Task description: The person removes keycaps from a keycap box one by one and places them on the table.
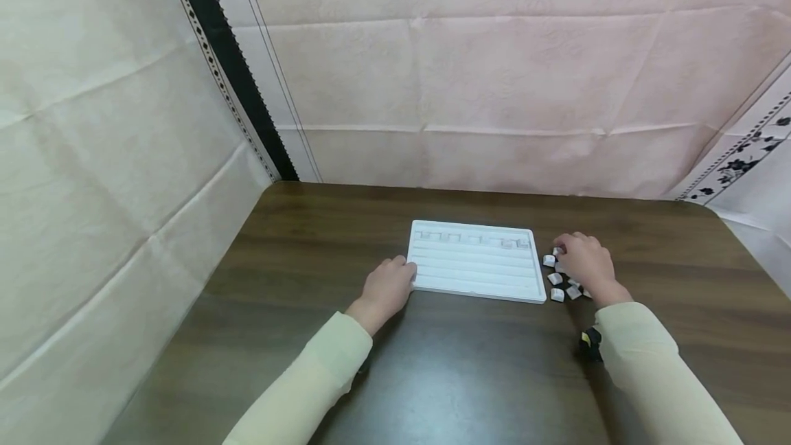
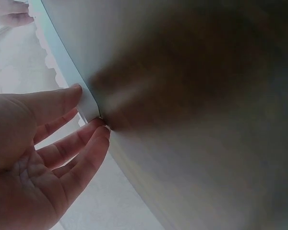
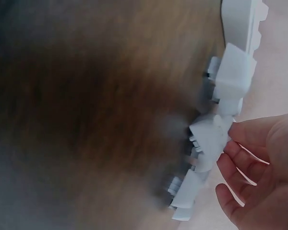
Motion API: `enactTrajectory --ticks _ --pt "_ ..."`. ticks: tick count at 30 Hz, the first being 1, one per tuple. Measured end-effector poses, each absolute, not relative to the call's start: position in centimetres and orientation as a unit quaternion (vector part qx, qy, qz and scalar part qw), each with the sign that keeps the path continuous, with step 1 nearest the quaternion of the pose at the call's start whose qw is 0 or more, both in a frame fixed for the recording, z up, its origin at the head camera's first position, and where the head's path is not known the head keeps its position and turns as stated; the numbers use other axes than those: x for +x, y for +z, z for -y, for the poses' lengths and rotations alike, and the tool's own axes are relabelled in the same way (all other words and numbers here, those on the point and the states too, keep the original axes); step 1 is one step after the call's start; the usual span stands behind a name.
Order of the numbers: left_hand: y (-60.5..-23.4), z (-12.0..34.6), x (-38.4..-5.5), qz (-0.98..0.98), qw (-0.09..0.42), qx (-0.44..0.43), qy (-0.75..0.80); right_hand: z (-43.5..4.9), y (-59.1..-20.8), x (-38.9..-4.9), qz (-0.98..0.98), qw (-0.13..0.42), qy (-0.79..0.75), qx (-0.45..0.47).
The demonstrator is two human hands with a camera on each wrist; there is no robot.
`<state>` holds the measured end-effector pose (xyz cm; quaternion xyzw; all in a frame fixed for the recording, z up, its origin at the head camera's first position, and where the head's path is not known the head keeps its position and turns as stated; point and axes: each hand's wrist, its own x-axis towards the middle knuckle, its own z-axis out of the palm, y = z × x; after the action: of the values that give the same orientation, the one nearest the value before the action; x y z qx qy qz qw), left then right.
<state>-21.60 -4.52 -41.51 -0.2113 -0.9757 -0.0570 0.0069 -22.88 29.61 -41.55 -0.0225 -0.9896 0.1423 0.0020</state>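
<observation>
A white tray with ridged rows point(image 1: 472, 270) lies on the table, faint square outlines along its far row. At its left edge, my left hand point(image 1: 388, 287) grips the near corner. In the left wrist view the thumb is on the tray's side point(image 2: 88, 106), with fingertips by the corner. Several loose white keycaps point(image 1: 557, 294) lie just right of the tray. Over them is my right hand point(image 1: 586, 263), fingers bent down. The right wrist view shows its thumb and forefinger pinching at a white keycap behind nearer keycaps point(image 3: 209, 139); that keycap is mostly hidden.
The dark wooden table point(image 1: 469, 369) ends at a far edge against a pale cloth backdrop point(image 1: 507, 74). Another cloth point(image 1: 93, 177) hangs along the left side. A dark wrist device point(image 1: 591, 343) shows under the right sleeve.
</observation>
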Motion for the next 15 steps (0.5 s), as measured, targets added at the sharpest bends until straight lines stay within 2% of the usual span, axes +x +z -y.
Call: enactTrajectory --ticks 15 --pt "-41.27 4.53 -21.69 0.976 -0.004 -0.21 -0.049 -30.19 -41.2 -23.16 0.987 -0.045 0.156 -0.02"
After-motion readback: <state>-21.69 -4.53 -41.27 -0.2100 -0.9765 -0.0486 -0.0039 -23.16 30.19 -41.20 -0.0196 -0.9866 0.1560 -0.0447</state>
